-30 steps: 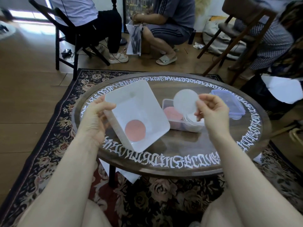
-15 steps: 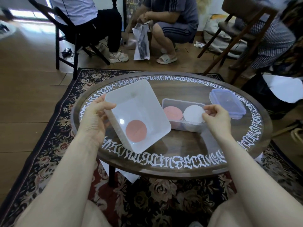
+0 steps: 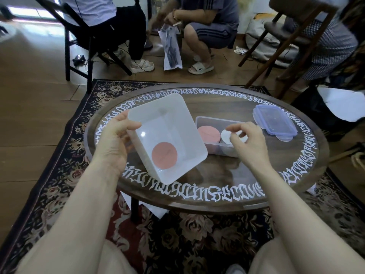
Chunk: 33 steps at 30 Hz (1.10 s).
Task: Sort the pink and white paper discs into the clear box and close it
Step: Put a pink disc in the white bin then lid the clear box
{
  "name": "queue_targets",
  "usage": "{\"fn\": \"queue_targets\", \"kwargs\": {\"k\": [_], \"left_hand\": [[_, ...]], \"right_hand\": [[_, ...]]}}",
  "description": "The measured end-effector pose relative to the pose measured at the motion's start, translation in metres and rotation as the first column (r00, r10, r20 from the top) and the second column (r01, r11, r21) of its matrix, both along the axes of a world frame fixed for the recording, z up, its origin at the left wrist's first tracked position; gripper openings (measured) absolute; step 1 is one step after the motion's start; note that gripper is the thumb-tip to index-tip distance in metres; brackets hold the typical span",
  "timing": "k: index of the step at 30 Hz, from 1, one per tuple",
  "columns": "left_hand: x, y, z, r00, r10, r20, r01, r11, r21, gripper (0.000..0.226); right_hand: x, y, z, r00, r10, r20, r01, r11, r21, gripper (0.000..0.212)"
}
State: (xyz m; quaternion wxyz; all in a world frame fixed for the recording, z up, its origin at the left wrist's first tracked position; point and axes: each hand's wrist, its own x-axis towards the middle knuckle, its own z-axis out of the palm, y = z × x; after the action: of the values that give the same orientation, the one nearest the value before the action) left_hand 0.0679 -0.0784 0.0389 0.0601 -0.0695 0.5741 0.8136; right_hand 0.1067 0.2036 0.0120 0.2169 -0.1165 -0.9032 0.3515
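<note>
Head view looks down on a patterned rug (image 3: 197, 234) whose edges run out of frame, and on it a round table (image 3: 217, 194) with a glass top ringed in white lettering; its legs are mostly hidden beneath the top. At the far side sit people cut off above the shoulders, one crouching with a clear bag (image 3: 171, 50) whose dark contents are hard to make out.

On the left of the table a white bin (image 3: 177, 119) is tilted toward the camera, its left wall gripped by the left hand (image 3: 112, 141), thumb curled over the rim and the other fingers hidden behind the wall. One pink disc (image 3: 164, 155) lies flat in the bin's near corner.

Just right of the bin stands the clear box (image 3: 215, 121), open, its left end partly hidden by the bin's rim. The blue-edged lid (image 3: 274, 119) lies at the far right, apart from the box, with something pale peeking from under its near edge.

Inside the box sit a pink stack (image 3: 209, 133) on the left and a white stack (image 3: 227, 136) on the right. The right hand (image 3: 248, 143) hovers over the box's right end with fingers loosely curled, covering part of the white stack; whether thumb and forefinger pinch a disc cannot be told.
</note>
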Motion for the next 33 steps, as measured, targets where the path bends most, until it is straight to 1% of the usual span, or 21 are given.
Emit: {"fn": "queue_targets", "kwargs": {"k": [1,2,3,4,5,6,7,8,10,12,13,14,16,18,21,23,26,28,29,31,33], "left_hand": [[0.0,0.001,0.0,1.0,-0.001,-0.007,0.001,1.0,-0.001,0.058],[0.001,0.002,0.001,1.0,-0.004,-0.016,0.004,1.0,-0.005,0.059],[0.001,0.004,0.002,1.0,-0.01,-0.028,0.009,1.0,-0.009,0.058],[0.001,0.005,0.003,0.999,-0.013,-0.038,0.013,1.0,-0.011,0.056],[0.002,0.006,0.003,0.999,-0.015,-0.045,0.015,1.0,-0.013,0.054],[0.002,0.006,0.003,0.999,-0.021,-0.048,0.02,1.0,-0.016,0.054],[0.002,0.006,0.003,0.998,-0.035,-0.053,0.034,0.999,-0.023,0.056],[0.003,0.005,0.002,0.996,-0.055,-0.063,0.053,0.998,-0.036,0.06],[0.004,0.005,0.001,0.991,-0.095,-0.099,0.089,0.994,-0.067,0.064],[0.005,0.006,0.001,0.983,-0.127,-0.133,0.117,0.99,-0.083,0.063],[0.005,0.007,0.002,0.978,-0.143,-0.149,0.131,0.988,-0.083,0.062],[0.005,0.008,0.002,0.974,-0.156,-0.163,0.144,0.986,-0.081,0.062],[0.005,0.008,0.003,0.97,-0.168,-0.176,0.157,0.985,-0.077,0.063],[0.004,0.008,0.003,0.968,-0.173,-0.183,0.163,0.984,-0.071,0.064],[0.005,0.01,0.002,0.964,-0.183,-0.191,0.171,0.982,-0.079,0.06],[0.005,0.009,0.001,0.962,-0.193,-0.191,0.179,0.98,-0.087,0.062],[0.005,0.008,0.0,0.961,-0.2,-0.189,0.187,0.979,-0.084,0.063],[0.004,0.008,0.0,0.967,-0.185,-0.176,0.172,0.981,-0.088,0.062],[0.004,0.007,0.0,0.971,-0.173,-0.166,0.161,0.983,-0.085,0.059],[0.003,0.006,0.0,0.98,-0.152,-0.13,0.142,0.987,-0.079,0.058],[0.002,0.004,-0.001,0.99,-0.115,-0.078,0.108,0.991,-0.084,0.057]], "right_hand": [[0.005,-0.011,0.008,0.994,0.072,-0.077,-0.089,0.965,-0.246,0.02],[0.011,-0.023,0.016,0.975,0.168,-0.143,-0.217,0.855,-0.472,0.017],[0.017,-0.034,0.023,0.939,0.276,-0.207,-0.344,0.701,-0.625,0.015],[0.023,-0.043,0.027,0.891,0.378,-0.251,-0.435,0.558,-0.706,0.016],[0.026,-0.052,0.029,0.839,0.472,-0.271,-0.497,0.46,-0.736,0.018],[0.028,-0.061,0.029,0.79,0.552,-0.267,-0.537,0.414,-0.735,0.02],[0.028,-0.069,0.026,0.757,0.61,-0.234,-0.559,0.418,-0.716,0.022],[0.027,-0.078,0.022,0.743,0.645,-0.178,-0.566,0.465,-0.681,0.024],[0.02,-0.092,0.009,0.769,0.638,-0.045,-0.549,0.622,-0.559,0.032],[0.011,-0.101,-0.005,0.824,0.563,0.071,-0.494,0.774,-0.397,0.043],[0.006,-0.102,-0.01,0.852,0.507,0.128,-0.447,0.833,-0.327,0.049],[0.002,-0.103,-0.013,0.872,0.451,0.188,-0.396,0.878,-0.269,0.053],[-0.002,-0.105,-0.018,0.883,0.371,0.288,-0.327,0.925,-0.191,0.058],[-0.004,-0.106,-0.023,0.882,0.34,0.325,-0.296,0.939,-0.178,0.059],[-0.005,-0.108,-0.029,0.884,0.338,0.321,-0.267,0.932,-0.247,0.051],[-0.006,-0.107,-0.031,0.881,0.351,0.319,-0.268,0.923,-0.275,0.04],[-0.008,-0.105,-0.031,0.87,0.365,0.332,-0.297,0.925,-0.237,0.019],[-0.007,-0.106,-0.031,0.87,0.369,0.326,-0.305,0.924,-0.231,0.01],[-0.007,-0.106,-0.03,0.876,0.369,0.309,-0.297,0.92,-0.256,0.007],[-0.003,-0.105,-0.025,0.893,0.383,0.238,-0.284,0.887,-0.363,0.007],[0.003,-0.103,-0.014,0.903,0.414,0.118,-0.311,0.816,-0.487,0.006]]}}
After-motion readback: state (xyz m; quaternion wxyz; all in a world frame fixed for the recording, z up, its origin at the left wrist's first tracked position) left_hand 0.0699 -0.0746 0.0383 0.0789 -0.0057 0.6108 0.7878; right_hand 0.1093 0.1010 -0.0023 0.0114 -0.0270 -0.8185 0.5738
